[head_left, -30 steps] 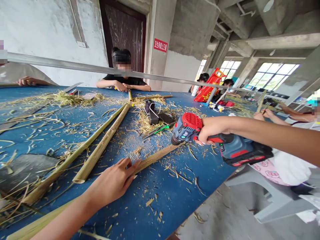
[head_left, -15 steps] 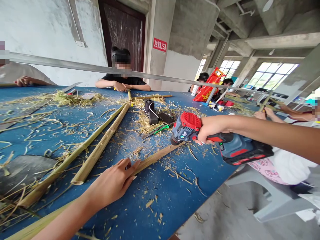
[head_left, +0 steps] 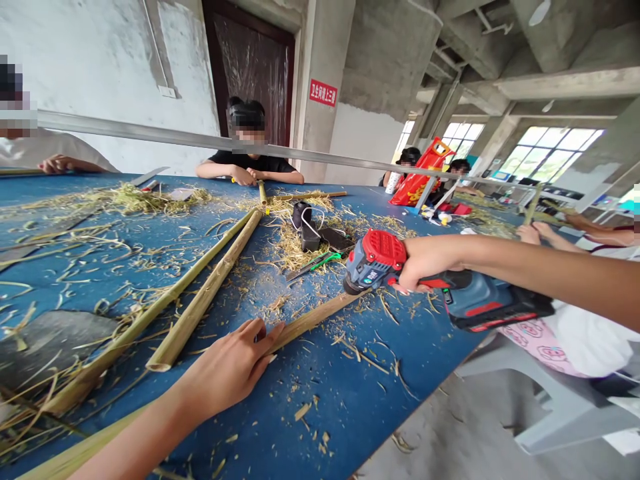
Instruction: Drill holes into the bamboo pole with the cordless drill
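My right hand (head_left: pixel 425 261) is wrapped round the handle of a red and blue-grey cordless drill (head_left: pixel 383 250). The drill's nose points down at the far end of a split bamboo piece (head_left: pixel 315 317); whether a bit enters it is hidden. At the near end, my left hand (head_left: pixel 235 363) pinches the bamboo piece between thumb and fingers and presses it to the blue table (head_left: pixel 280 427). Left of that hand lie a bamboo pole (head_left: pixel 205 293) with an open cut end and a thinner greenish pole (head_left: pixel 165 303).
A utility knife (head_left: pixel 317 263) with green trim lies beyond the drill, beside a black device (head_left: pixel 309 233) with a white cord. Shavings litter the table. A person (head_left: pixel 250 163) sits opposite; others sit at both sides. A grey plastic stool (head_left: pixel 550 393) stands at right.
The whole view has shifted slightly. Both hands, the drill and the bamboo piece keep nearly the same places relative to each other.
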`<state>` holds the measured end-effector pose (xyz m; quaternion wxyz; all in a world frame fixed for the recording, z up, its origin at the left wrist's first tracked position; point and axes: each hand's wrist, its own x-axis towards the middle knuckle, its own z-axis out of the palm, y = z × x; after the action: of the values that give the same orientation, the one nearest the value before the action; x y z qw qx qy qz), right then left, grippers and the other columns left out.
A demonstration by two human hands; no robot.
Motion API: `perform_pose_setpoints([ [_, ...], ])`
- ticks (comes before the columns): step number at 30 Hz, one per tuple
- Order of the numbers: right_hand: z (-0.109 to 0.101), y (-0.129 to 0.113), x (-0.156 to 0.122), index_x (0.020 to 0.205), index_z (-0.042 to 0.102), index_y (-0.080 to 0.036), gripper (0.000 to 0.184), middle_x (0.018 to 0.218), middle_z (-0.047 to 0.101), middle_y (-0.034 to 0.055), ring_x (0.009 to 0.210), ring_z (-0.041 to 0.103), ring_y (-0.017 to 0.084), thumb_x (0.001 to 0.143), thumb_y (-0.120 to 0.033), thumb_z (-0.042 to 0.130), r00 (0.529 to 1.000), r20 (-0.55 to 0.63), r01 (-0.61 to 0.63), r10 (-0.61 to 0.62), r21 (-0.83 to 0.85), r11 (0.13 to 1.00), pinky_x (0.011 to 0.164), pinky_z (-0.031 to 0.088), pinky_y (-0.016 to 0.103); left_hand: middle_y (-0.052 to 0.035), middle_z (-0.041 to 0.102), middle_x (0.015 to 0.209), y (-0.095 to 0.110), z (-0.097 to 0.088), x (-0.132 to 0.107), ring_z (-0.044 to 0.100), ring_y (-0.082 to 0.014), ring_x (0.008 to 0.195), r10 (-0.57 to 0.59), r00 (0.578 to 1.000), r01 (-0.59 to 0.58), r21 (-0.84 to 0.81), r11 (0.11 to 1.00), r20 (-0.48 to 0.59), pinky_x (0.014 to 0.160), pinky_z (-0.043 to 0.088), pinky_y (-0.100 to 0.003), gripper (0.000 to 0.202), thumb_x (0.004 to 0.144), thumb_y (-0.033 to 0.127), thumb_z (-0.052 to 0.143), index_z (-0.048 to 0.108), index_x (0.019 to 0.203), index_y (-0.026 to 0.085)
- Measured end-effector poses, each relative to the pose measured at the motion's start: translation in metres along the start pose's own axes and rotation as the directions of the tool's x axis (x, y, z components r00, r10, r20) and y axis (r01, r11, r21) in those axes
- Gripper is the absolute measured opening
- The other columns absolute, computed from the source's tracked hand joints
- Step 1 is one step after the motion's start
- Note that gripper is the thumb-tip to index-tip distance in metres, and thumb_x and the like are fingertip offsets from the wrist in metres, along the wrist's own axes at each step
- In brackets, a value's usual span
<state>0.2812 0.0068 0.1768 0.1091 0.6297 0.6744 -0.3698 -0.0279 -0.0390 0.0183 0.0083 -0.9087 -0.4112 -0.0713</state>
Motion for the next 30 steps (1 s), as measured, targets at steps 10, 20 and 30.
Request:
perform_pose_setpoints([
  [10,0.009,0.0,0.019,0.05,0.045,-0.014,0.006,0.042,0.046,-0.0021,0.04,0.043,0.009,0.05,-0.011,0.05,0.999,0.032,0.025,-0.025,0.001,1.0,0.039,0.035,0.02,-0.0078,0.052,0.093,0.0,0.001,-0.002,0.055,-0.0181,0.082,-0.028,0.999,0.029,-0.011,1.0,0.041,0.071,0.048,-0.03,0.044,0.087,0.027,0.031,0.037,0.13,0.022],
  [20,0.025,0.005,0.005,0.052,0.042,-0.016,0.008,0.042,0.043,-0.0028,0.04,0.04,0.008,0.051,-0.012,0.049,0.997,-0.05,0.061,-0.06,0.032,0.998,0.038,0.032,0.019,-0.0075,0.05,0.088,0.002,0.003,-0.001,0.054,-0.0167,0.074,-0.009,1.0,0.009,-0.03,1.0,-0.006,0.067,0.047,-0.029,0.043,0.086,0.026,0.03,0.041,0.127,0.021],
  [30,0.003,0.011,-0.038,0.065,0.055,-0.016,0.012,0.053,0.049,-0.0006,0.047,0.044,0.01,0.053,-0.015,0.051,0.992,-0.072,0.111,-0.102,0.136,0.984,0.042,0.036,0.021,-0.0061,0.051,0.086,0.003,0.001,-0.001,0.055,-0.0156,0.071,-0.007,1.0,0.007,-0.014,1.0,-0.026,0.066,0.046,-0.028,0.041,0.086,0.028,0.032,0.044,0.125,0.022],
])
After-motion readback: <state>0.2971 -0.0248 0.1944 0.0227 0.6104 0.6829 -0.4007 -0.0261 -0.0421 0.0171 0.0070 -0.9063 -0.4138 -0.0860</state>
